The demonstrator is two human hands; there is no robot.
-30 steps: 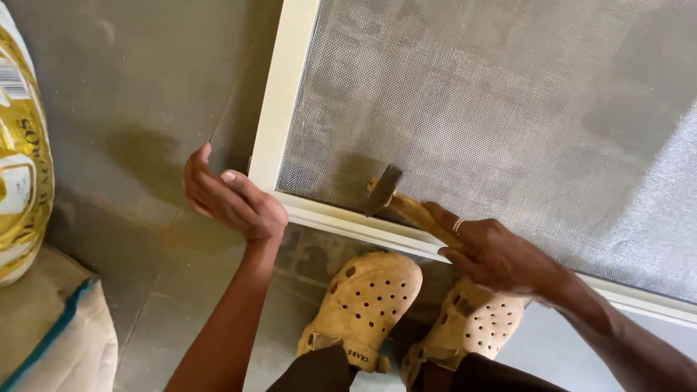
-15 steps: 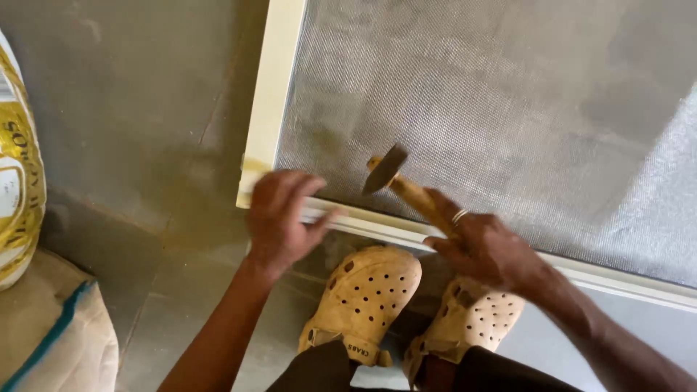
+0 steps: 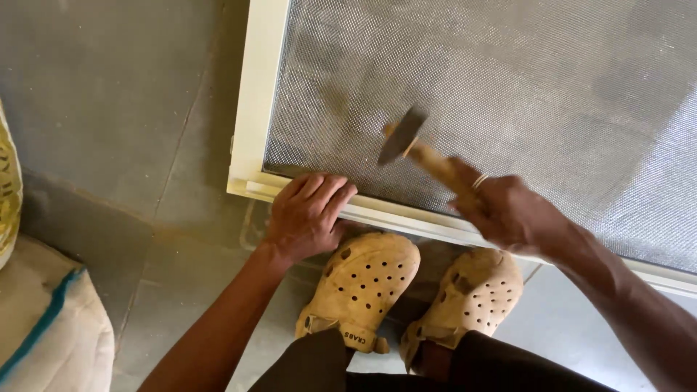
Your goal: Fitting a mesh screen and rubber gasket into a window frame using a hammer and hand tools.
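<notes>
Fine woven mesh (image 3: pixel 523 94), matt grey; cream-painted smooth frame (image 3: pixel 255 109); wooden-handled hammer (image 3: pixel 415 145), dull metal head; rough concrete floor (image 3: pixel 109 109)

The left hand (image 3: pixel 308 214) now presses the frame (image 3: pixel 255 109); the hammer (image 3: pixel 421 149) has risen.

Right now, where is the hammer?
In the head view, the hammer is raised in the right hand, its head above the mesh, up and right of the left hand on the frame.
</notes>
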